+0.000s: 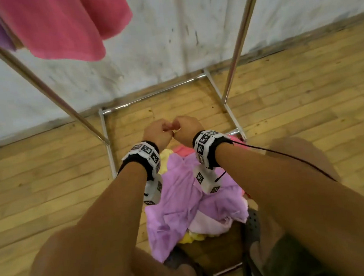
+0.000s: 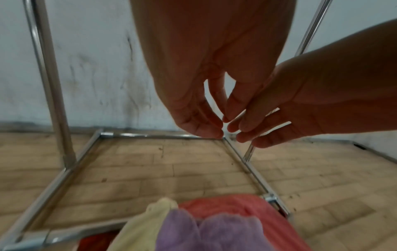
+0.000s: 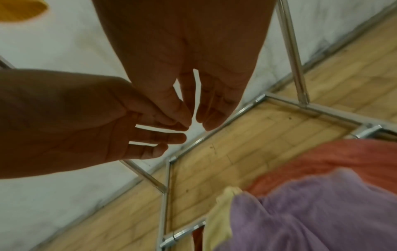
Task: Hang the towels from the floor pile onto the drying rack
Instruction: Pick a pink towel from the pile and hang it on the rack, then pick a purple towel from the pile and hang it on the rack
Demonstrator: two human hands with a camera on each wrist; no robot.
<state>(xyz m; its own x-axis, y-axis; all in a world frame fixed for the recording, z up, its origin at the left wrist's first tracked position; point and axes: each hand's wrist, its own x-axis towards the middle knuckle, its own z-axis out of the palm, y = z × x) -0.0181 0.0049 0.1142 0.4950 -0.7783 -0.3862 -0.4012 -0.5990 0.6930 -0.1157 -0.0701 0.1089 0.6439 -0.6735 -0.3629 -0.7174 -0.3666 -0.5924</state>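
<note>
I hold left hand (image 1: pixel 157 132) and right hand (image 1: pixel 186 127) empty, fingers loosely curled, fingertips touching mid-frame above the towel pile (image 1: pixel 191 201), poised to reach down.

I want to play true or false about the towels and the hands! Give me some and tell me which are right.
1. A pink towel hangs on the metal drying rack. True.
2. The left hand holds a purple towel. False: it holds nothing; its fingers are empty.
3. The two hands are close together, the right hand beside the left. True.
4. The floor pile has only yellow towels. False: a purple towel lies on top, with yellow and pink ones under it.
5. The floor is green carpet. False: it is a wooden floor.
</note>
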